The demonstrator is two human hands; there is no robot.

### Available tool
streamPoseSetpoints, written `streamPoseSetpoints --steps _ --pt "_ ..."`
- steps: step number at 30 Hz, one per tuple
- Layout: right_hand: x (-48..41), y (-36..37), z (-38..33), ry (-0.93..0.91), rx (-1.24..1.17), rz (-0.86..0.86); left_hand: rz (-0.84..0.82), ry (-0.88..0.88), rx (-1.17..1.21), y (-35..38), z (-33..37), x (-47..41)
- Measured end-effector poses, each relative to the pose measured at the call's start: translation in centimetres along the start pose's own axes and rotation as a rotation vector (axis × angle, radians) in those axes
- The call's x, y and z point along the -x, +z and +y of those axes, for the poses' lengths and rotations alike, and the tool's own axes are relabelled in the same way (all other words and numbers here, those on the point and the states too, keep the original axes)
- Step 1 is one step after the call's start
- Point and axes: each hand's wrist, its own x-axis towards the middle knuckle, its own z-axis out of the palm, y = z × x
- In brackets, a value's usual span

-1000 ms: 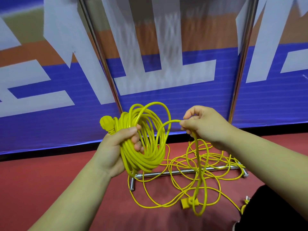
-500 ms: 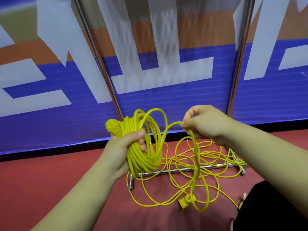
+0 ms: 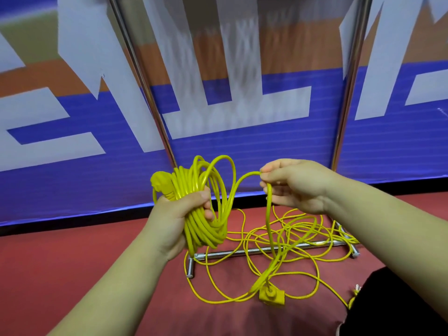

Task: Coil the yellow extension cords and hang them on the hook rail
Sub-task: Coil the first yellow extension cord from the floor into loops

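Note:
My left hand (image 3: 179,214) grips a thick coil of yellow extension cord (image 3: 206,207), its yellow plug (image 3: 161,184) sticking out to the left above my thumb. My right hand (image 3: 298,185) pinches the free run of the same cord (image 3: 269,214), which arcs over from the coil and drops to the floor. The cord ends in a yellow socket block (image 3: 271,297) lying on the red floor. More loose yellow cord (image 3: 300,229) lies tangled on the floor over the rack's base. The hook rail itself is out of view.
Two chrome uprights (image 3: 150,98) (image 3: 349,88) rise from a chrome base bar (image 3: 254,251) on the red floor, in front of a blue, white and orange banner wall (image 3: 72,166). Another plug (image 3: 355,291) lies at the right, beside my dark clothing (image 3: 392,309).
The coil in my left hand has shifted slightly right and down. The hanging cord's end loop has dropped, so the socket block now rests on the floor.

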Motion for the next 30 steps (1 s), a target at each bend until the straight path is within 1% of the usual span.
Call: streamPoseSetpoints --steps 4,7,13,19,22,26,28,30 --pt "0.9 0.3 -0.5 -0.023 -0.020 -0.050 0.012 -0.047 -0.001 0.1 -0.6 0.1" --pt "1.1 0.6 -0.6 -0.027 0.003 -0.066 0.006 -0.030 -0.025 0.1 -0.7 0.2" --pt "1.2 1.6 -0.8 -0.070 -0.158 -0.061 0.017 -0.023 -0.180 0.8 -1.1 0.2" --pt "1.3 2.8 -0.9 -0.098 -0.324 -0.014 0.026 -0.045 -0.186 2.4 -2.3 -0.1" --pt "1.3 3.1 -0.9 -0.112 -0.378 0.020 -0.006 -0.067 -0.167 2.8 -2.9 -0.3" --pt "0.8 3.3 -0.6 -0.135 -0.403 0.072 -0.088 -0.100 -0.130 3.4 -3.1 -0.5" --pt "0.6 3.1 -0.5 -0.152 -0.407 0.095 -0.088 -0.117 -0.116 3.6 -3.2 -0.6" --pt "0.6 2.9 -0.4 -0.184 -0.364 0.108 -0.064 -0.099 -0.165 3.7 -3.2 -0.9"
